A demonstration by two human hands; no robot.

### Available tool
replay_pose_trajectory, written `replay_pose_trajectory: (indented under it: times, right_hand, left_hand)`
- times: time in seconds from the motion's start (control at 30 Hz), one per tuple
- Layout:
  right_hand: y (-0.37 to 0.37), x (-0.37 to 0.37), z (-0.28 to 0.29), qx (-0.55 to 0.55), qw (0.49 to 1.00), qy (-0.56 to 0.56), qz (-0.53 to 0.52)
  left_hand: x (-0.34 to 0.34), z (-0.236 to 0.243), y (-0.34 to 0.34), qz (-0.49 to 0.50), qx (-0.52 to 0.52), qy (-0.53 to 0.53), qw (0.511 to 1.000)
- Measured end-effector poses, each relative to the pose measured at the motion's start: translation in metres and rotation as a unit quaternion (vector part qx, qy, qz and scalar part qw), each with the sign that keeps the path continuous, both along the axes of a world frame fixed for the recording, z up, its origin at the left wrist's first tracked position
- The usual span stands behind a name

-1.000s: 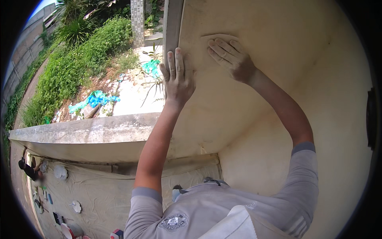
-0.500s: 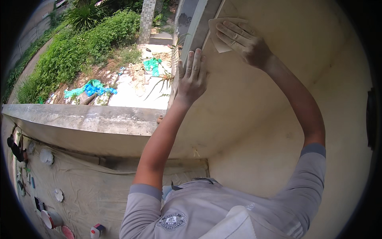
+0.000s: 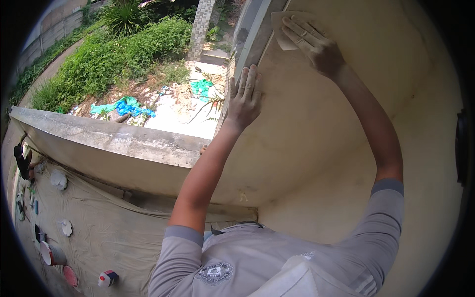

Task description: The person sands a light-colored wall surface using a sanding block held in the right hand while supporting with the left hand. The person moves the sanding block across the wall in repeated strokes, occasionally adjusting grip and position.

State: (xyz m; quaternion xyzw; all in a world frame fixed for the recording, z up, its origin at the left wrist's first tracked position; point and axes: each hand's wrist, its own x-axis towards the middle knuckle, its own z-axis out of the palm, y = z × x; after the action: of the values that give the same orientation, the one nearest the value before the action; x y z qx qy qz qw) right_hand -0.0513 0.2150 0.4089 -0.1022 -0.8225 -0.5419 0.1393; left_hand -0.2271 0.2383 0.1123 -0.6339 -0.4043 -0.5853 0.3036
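Observation:
My right hand (image 3: 316, 45) presses a pale, thin sheet, which looks like sandpaper (image 3: 281, 36), against the cream plastered wall (image 3: 316, 128), its fingers lying over the sheet beside the long grey edge (image 3: 259, 24) of the wall opening. Lower and to the left, my left hand (image 3: 245, 101) rests flat with outstretched fingers on that edge and the wall beside it, holding nothing. Both arms reach up from my grey short-sleeved shirt.
Below lies a creased drop cloth (image 3: 118, 237) with a bucket (image 3: 53, 252), red tray (image 3: 70, 274) and container (image 3: 108, 278). Another person (image 3: 22, 161) is at far left. A concrete ledge (image 3: 128, 133) borders plants (image 3: 79, 74) and scattered rubbish (image 3: 126, 106) outside.
My right hand has moved up and to the right with the sheet along the edge. My left hand has shifted slightly right, and the view of the surroundings has tilted a little.

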Motion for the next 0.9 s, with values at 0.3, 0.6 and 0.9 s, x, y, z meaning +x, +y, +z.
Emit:
replay_pose_trajectory:
  times: [0.3, 0.6, 0.9]
  right_hand:
    - [0.001, -0.013, -0.011, -0.018, 0.961, 0.272, 0.055]
    - [0.003, -0.016, -0.04, 0.027, 0.998, -0.035, 0.039]
    - [-0.001, -0.018, 0.01, -0.05, 0.997, 0.034, -0.052]
  left_hand:
    - [-0.004, 0.001, -0.009, 0.017, -0.022, 0.029, 0.999]
    - [0.002, 0.004, -0.016, 0.018, 0.002, 0.062, 0.998]
    - [0.003, -0.009, -0.022, 0.061, -0.031, 0.093, 0.993]
